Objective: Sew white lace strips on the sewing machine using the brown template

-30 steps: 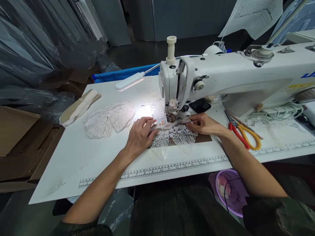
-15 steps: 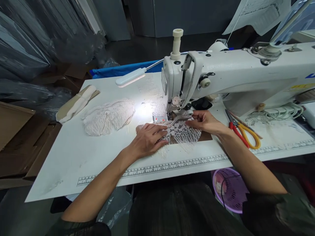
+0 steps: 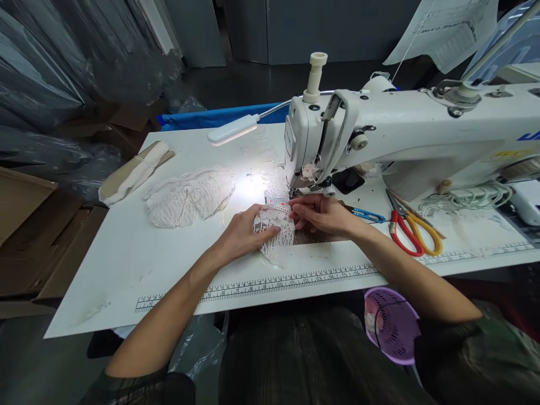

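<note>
Lace [image 3: 276, 244] touches parted left fingers [image 3: 251, 212]; right fingers [image 3: 309, 210] pinch its edge.

The dark top [image 3: 261, 360] has bulky, dark-green sleeves [image 3: 476, 360], mottled in places.

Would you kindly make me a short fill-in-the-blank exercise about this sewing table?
Between the left hand and the right hand is a fringed piece of white l___.
In the picture, the lit lamp is to the ____ of the sewing machine.
The plastic basket below the table is coloured ____.
Missing words: lace; left; purple.
</note>
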`<action>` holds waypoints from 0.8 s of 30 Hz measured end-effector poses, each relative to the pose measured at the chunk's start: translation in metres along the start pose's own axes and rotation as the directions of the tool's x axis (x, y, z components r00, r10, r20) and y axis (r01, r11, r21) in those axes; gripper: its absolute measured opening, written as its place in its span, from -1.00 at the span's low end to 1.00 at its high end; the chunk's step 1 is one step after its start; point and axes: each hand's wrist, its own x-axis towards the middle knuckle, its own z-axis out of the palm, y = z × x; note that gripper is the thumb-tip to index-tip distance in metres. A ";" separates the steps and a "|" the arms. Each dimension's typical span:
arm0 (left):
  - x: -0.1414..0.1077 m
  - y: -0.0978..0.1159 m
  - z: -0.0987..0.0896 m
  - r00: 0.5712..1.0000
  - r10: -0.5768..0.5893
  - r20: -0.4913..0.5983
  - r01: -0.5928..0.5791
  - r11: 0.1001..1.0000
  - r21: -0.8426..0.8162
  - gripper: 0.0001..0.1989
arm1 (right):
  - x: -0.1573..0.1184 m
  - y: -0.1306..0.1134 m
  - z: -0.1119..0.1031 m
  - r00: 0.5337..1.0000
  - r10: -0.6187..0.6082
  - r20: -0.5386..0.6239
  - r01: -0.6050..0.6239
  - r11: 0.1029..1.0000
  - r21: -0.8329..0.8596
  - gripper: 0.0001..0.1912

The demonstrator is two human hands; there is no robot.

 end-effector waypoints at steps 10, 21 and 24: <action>0.001 -0.001 -0.001 0.992 -0.112 0.052 0.108 0.992 0.071 -0.51 | -0.018 0.025 0.000 0.872 -0.461 0.164 0.361 0.378 -0.853 -0.60; 0.003 0.004 -0.002 0.965 -0.261 -0.006 0.261 0.963 0.064 -0.37 | 0.002 0.031 -0.020 0.889 -0.415 0.194 0.388 0.456 -0.801 -0.54; 0.002 0.005 -0.002 0.975 -0.222 -0.001 0.222 0.971 0.093 -0.46 | 0.003 0.033 -0.016 0.892 -0.407 0.197 0.370 0.407 -0.835 -0.52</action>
